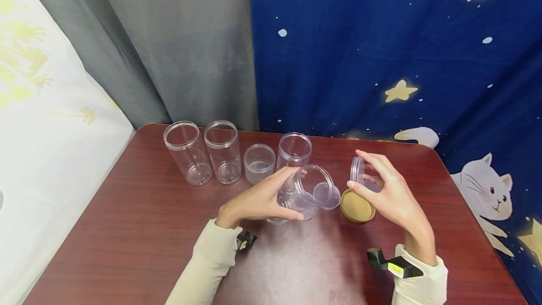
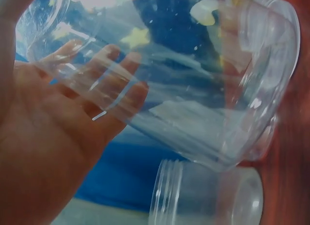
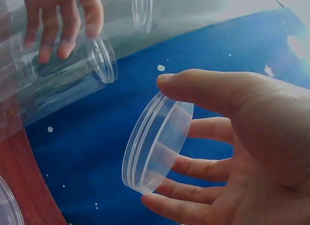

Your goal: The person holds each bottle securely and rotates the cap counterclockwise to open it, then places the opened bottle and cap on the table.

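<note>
My left hand [image 1: 264, 197] wraps a clear jar [image 1: 302, 196], tilted on its side with its mouth toward the right, held near the middle of the table [image 1: 127, 229]; in the left wrist view my fingers [image 2: 104, 84] show through the jar wall. My right hand [image 1: 387, 192] pinches a clear lid [image 1: 357, 170] on edge between thumb and fingertips, just right of the jar mouth and apart from it. A 2nd clear lid [image 1: 329, 197] lies flat just below the jar mouth, and a tan lid [image 1: 357, 206] sits under my right hand, beside it. Along the far edge I see 4 open clear jars in a row: 2 tall ones [image 1: 186, 152] [image 1: 223, 150] toward the far left corner, 1 short one [image 1: 259, 163], and 1 tall one [image 1: 294, 150] directly behind the held jar. The near half of the table and its left side give me open room; the right edge lies close to my right wrist. Curtains hang behind the far edge.
</note>
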